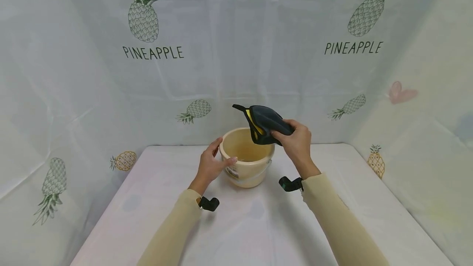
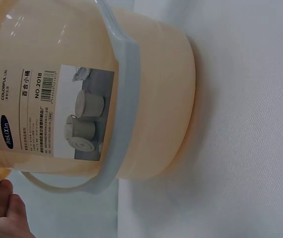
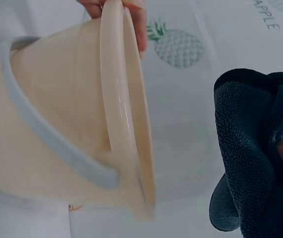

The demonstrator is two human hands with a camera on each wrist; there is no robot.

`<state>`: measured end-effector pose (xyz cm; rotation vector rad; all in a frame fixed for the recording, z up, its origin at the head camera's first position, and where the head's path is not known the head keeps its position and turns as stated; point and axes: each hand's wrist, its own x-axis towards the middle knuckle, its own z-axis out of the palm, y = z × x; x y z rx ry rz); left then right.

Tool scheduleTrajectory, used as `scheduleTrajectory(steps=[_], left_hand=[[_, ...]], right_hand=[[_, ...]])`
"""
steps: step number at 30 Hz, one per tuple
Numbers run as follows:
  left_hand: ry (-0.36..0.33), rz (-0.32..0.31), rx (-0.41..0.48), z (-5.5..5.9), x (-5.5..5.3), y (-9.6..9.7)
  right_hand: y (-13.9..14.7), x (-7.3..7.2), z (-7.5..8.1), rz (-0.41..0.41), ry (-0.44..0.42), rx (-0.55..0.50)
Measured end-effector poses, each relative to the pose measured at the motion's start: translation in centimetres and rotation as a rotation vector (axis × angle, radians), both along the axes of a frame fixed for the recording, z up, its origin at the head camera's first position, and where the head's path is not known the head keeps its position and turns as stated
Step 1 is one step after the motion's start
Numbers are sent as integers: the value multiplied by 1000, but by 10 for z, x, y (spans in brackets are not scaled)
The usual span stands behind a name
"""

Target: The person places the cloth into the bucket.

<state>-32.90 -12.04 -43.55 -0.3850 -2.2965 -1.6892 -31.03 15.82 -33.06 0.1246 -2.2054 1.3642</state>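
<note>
A cream plastic bucket (image 1: 248, 173) with a pale grey handle (image 2: 126, 94) stands upright on the table. My left hand (image 1: 211, 163) grips the left side of its rim, with the thumb toward the front; the right wrist view shows the fingers (image 3: 139, 29) at the rim. Above the right part of the bucket's mouth, my right hand (image 1: 298, 143) pinches a bunched dark blue-grey cloth (image 1: 269, 119). This cloth has a fuzzy pile, a black edge, a yellow side partly showing and a dark strip sticking out to the left. Inside the bucket, the bottom is mostly hidden.
A white-covered table (image 1: 236, 225) lies beneath the bucket. Behind and on both sides hang pale sheets (image 1: 240, 52) printed with pineapples. A printed label (image 2: 57, 114) is stuck on the bucket's side. Each wrist carries a small black camera mount (image 1: 210, 204).
</note>
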Motion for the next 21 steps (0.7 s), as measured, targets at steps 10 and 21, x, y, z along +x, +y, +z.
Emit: scheduleTrajectory(steps=[10, 21], left_hand=[[-29, 13, 15, 3, 2, 0], [-40, 4, 19, 4, 4, 0]], right_hand=[[-22, -5, 1, 46, 30, 3], [-36, -9, -3, 58, -16, 6]])
